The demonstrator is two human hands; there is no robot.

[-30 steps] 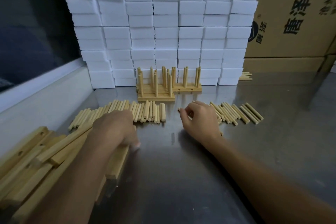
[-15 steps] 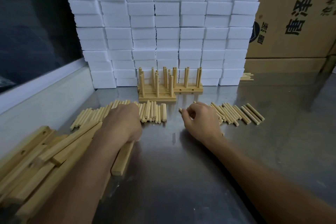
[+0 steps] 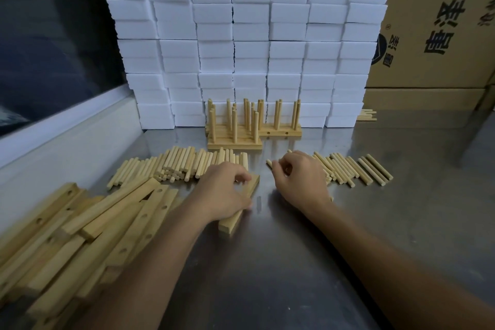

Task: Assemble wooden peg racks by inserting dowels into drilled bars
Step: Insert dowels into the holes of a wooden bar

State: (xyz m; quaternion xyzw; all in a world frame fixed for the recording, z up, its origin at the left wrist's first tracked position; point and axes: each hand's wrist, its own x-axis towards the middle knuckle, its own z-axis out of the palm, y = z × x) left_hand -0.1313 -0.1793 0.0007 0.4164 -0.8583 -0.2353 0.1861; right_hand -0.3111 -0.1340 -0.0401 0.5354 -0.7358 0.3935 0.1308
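Steel table (image 3: 294,262), two finished racks (image 3: 235,139), one bar (image 3: 241,211)

Small workshop or packing room, piecework assembly station. Evidence: stainless steel worktable (image 3: 348,236); wall of stacked white boxes (image 3: 249,35) at table's back edge; printed cardboard shipping cartons (image 3: 439,21) right of that stack; bulk heap of drilled wooden bars (image 3: 80,236) at table's left; loose dowels (image 3: 176,163) in rows in front of stack; finished peg racks (image 3: 235,128) against stack's base.
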